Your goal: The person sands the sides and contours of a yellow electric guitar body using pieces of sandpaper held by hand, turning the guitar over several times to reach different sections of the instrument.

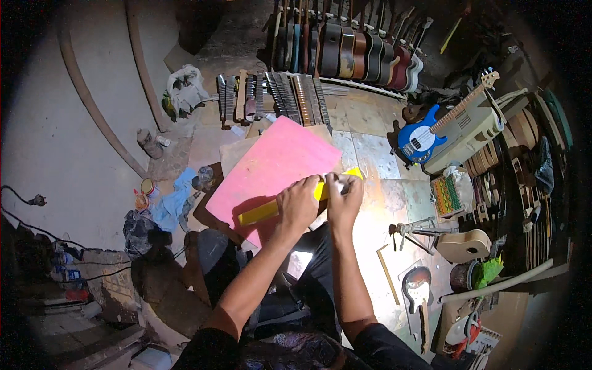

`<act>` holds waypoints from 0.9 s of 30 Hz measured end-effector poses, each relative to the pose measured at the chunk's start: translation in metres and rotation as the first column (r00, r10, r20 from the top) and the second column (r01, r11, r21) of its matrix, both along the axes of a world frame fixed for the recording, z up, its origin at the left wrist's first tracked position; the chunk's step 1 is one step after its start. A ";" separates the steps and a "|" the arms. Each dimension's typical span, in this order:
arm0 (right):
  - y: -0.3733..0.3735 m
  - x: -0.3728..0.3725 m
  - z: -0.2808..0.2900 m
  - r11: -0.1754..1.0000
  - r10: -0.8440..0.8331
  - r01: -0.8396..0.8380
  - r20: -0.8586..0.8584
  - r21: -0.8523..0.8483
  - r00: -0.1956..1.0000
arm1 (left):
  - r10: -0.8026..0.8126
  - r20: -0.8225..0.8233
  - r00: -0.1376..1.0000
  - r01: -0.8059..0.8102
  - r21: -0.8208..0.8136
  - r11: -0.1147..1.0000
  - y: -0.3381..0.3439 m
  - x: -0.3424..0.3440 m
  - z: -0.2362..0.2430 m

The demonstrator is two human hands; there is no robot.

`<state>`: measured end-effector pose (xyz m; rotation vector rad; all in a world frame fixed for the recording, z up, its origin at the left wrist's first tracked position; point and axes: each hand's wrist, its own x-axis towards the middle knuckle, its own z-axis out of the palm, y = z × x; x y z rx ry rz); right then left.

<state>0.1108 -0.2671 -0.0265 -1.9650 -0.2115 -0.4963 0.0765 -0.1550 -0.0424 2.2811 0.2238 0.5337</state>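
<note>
A long, straight yellow bar (259, 213) lies slantwise above a pink board (280, 151), its left end lower and nearer to me. My left hand (299, 202) is closed over the bar's middle, fingers wrapped across it. Close beside it, my right hand (344, 198) grips the bar near its right end with curled fingers. Something small and pale shows at the fingertips of the right hand, too little of it to name. The bar's underside is hidden. Its shadow falls on the pink board.
Several guitar necks (277, 92) lie beyond the board, before a rack of guitar bodies (345, 52). A blue bass guitar (422, 135) leans at the right. An acoustic guitar body (465, 245) and a small electric guitar (418, 287) lie nearer. Blue cloth (169, 206) sits left.
</note>
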 end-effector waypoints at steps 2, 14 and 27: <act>0.002 -0.022 -0.004 0.998 0.055 -0.052 -0.111 0.026 0.992 | 0.006 -0.014 1.000 -0.006 0.005 1.000 0.008 0.001 0.003; 0.002 0.000 0.009 0.994 -0.001 0.004 -0.031 0.107 1.000 | -0.017 0.065 0.998 0.013 0.057 0.998 -0.004 -0.001 -0.007; -0.005 -0.024 -0.004 0.901 0.211 -0.086 -0.257 0.425 0.943 | 0.002 0.102 0.995 -0.006 0.038 0.999 0.008 -0.014 0.003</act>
